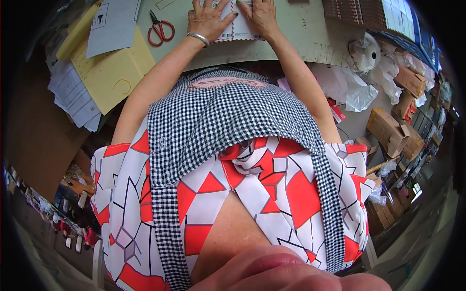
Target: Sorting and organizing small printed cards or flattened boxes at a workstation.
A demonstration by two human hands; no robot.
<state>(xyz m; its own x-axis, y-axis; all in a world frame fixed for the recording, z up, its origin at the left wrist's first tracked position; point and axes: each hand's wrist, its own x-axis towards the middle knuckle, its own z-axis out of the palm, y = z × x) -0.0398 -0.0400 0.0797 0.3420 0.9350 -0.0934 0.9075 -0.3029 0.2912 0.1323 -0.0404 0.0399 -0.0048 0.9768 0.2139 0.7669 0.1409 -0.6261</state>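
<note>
Both my hands lie at the far middle of the pale green table (310,36), pressing on white printed paper pieces (246,33) with red striped edges. My left hand (208,18), with a silver bangle at the wrist, rests flat on the left piece, thumb stretched inward. Flat on the right piece is my right hand (260,17), its fingers spread. A striped line runs between the two pieces, and the upper picture edge cuts off their far part. Scissors (155,20) with red handles lie left of my left hand, touched by neither hand.
Yellow paper (109,80) and white sheets (77,97) hang over the table's left edge. Stacked printed goods (400,17) stand at the far right. A roll wrapped in clear film (364,52) is at the right edge, near plastic bags (357,92) and cardboard boxes (388,131).
</note>
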